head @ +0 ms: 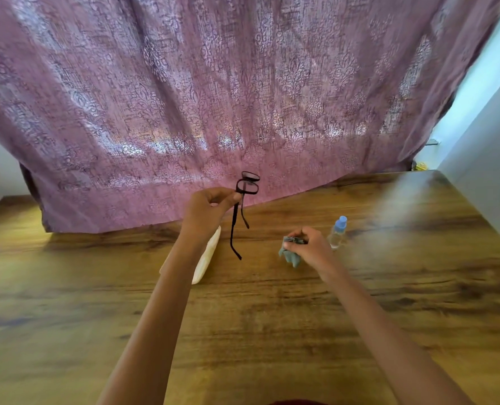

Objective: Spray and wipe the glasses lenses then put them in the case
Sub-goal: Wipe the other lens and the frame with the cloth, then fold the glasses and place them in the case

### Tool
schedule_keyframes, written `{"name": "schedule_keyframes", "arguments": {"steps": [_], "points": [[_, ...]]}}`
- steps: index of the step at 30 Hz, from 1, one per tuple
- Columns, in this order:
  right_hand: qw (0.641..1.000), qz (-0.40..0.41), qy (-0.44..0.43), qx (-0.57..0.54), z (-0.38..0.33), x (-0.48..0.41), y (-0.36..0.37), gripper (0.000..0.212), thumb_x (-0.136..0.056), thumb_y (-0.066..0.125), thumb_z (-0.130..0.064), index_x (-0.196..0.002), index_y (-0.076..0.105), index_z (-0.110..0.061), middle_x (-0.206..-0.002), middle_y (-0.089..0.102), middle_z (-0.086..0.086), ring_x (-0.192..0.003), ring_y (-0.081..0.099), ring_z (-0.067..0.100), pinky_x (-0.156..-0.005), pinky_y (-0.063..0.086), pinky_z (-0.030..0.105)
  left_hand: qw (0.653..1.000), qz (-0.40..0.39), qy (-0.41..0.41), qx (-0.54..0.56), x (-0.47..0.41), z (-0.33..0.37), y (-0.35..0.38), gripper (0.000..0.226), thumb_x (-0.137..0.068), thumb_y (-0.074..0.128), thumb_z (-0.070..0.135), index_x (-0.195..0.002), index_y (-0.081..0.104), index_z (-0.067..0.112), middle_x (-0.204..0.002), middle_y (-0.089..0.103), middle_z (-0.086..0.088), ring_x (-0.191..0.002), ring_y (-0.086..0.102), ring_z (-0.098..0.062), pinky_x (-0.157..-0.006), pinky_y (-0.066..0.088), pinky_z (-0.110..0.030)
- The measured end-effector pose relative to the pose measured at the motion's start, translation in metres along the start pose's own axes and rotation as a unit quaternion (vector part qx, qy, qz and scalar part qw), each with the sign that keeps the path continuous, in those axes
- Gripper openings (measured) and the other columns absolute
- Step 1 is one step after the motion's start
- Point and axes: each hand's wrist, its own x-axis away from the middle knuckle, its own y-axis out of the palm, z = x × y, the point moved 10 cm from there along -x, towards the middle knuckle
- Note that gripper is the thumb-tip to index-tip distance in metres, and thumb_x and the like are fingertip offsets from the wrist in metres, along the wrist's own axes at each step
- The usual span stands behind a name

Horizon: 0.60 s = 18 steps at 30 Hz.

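The left hand [210,204] pinches the glasses [244,200] aloft, temples hanging down. Just right and nearer, the right hand's [307,244] grip closes on the cloth [291,257]; the lenses lie up-left of it.

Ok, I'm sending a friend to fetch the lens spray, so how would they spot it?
On the wooden table before the purple curtain, look just beyond the right hand bunching a grey cloth. The spray bottle stands upright there: small, clear, blue-capped, the only bottle on the table.
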Motion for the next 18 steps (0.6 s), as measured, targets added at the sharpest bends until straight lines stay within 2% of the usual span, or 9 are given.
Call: {"name": "schedule_keyframes", "arguments": {"steps": [2, 4, 6, 8, 11, 13, 15, 16, 18], "points": [[1.000, 0.001, 0.006, 0.017, 0.005, -0.005, 0.001, 0.013, -0.083, 0.072, -0.017, -0.090, 0.063, -0.023, -0.094, 0.064, -0.007, -0.090, 0.060, 0.007, -0.064, 0.041, 0.015, 0.999, -0.012, 0.017, -0.025, 0.002, 0.001, 0.003, 0.006, -0.084, 0.069, 0.025, -0.084, 0.074, 0.023, -0.086, 0.073, 0.010, -0.091, 0.062, -0.004, -0.090, 0.047, -0.032], [0.999, 0.009, 0.006, 0.033, 0.007, -0.008, 0.003, 0.015, -0.085, 0.069, -0.016, -0.089, 0.060, -0.027, -0.091, 0.061, -0.011, -0.091, 0.059, 0.009, -0.066, 0.041, 0.016, 0.998, -0.024, 0.032, -0.042, 0.004, -0.001, 0.005, 0.014, -0.084, 0.069, 0.022, -0.076, 0.071, 0.034, -0.078, 0.071, 0.019, -0.088, 0.061, 0.004, -0.091, 0.046, -0.032], [0.998, 0.024, 0.004, 0.062, 0.011, -0.009, 0.002, 0.015, -0.086, 0.067, -0.016, -0.093, 0.059, -0.026, -0.092, 0.059, -0.011, -0.092, 0.057, 0.010, -0.073, 0.042, 0.021, 0.997, -0.038, 0.039, -0.052, 0.006, -0.007, 0.007, 0.017, -0.086, 0.068, 0.022, -0.077, 0.071, 0.036, -0.079, 0.072, 0.020, -0.088, 0.062, 0.005, -0.093, 0.047, -0.035], [0.995, 0.023, 0.003, 0.099, 0.014, -0.009, 0.004, 0.015, -0.086, 0.067, -0.014, -0.095, 0.060, -0.024, -0.094, 0.061, -0.008, -0.092, 0.058, 0.010, -0.070, 0.042, 0.020, 0.995, -0.052, 0.045, -0.073, 0.006, -0.012, 0.008, 0.020, -0.086, 0.067, 0.023, -0.078, 0.071, 0.041, -0.083, 0.072, 0.020, -0.090, 0.063, 0.006, -0.092, 0.049, -0.037], [0.981, 0.011, -0.015, 0.194, 0.012, -0.010, 0.006, 0.018, -0.088, 0.064, -0.012, -0.104, 0.065, -0.019, -0.103, 0.064, -0.004, -0.090, 0.055, 0.006, -0.065, 0.038, 0.015, 0.990, -0.060, 0.075, -0.107, 0.009, -0.013, 0.008, 0.034, -0.086, 0.066, 0.022, -0.076, 0.068, 0.055, -0.078, 0.068, 0.032, -0.086, 0.062, 0.012, -0.083, 0.051, -0.031], [0.978, 0.042, -0.047, 0.200, -0.002, -0.011, 0.000, 0.021, -0.091, 0.059, -0.011, -0.110, 0.065, -0.015, -0.105, 0.063, -0.005, -0.090, 0.054, 0.005, -0.069, 0.038, 0.013, 0.985, -0.062, 0.100, -0.124, 0.012, -0.011, 0.007, 0.043, -0.086, 0.066, 0.021, -0.080, 0.064, 0.063, -0.074, 0.067, 0.031, -0.076, 0.060, 0.010, -0.073, 0.047, -0.025], [0.987, 0.083, -0.050, 0.126, -0.014, -0.011, -0.013, 0.018, -0.096, 0.053, -0.017, -0.110, 0.064, -0.013, -0.102, 0.065, -0.005, -0.089, 0.058, 0.008, -0.068, 0.041, 0.013, 0.981, -0.060, 0.123, -0.135, 0.014, -0.010, 0.006, 0.047, -0.085, 0.067, 0.019, -0.083, 0.063, 0.065, -0.069, 0.066, 0.017, -0.067, 0.057, -0.003, -0.067, 0.045, -0.024], [0.994, 0.094, -0.031, 0.052, -0.015, -0.011, -0.019, 0.020, -0.097, 0.051, -0.022, -0.108, 0.064, -0.012, -0.098, 0.067, -0.003, -0.087, 0.061, 0.011, -0.068, 0.045, 0.016, 0.980, -0.062, 0.129, -0.139, 0.015, -0.011, 0.006, 0.046, -0.085, 0.067, 0.018, -0.085, 0.063, 0.064, -0.072, 0.068, 0.017, -0.069, 0.059, -0.006, -0.068, 0.047, -0.024], [0.989, 0.088, 0.020, -0.114, -0.014, -0.012, -0.023, 0.028, -0.100, 0.046, -0.030, -0.105, 0.064, -0.010, -0.089, 0.069, 0.004, -0.080, 0.063, 0.017, -0.069, 0.052, 0.025, 0.975, -0.075, 0.139, -0.156, 0.017, -0.011, 0.007, 0.044, -0.084, 0.069, 0.018, -0.091, 0.064, 0.060, -0.082, 0.068, 0.030, -0.082, 0.063, 0.003, -0.076, 0.051, -0.022]]}}
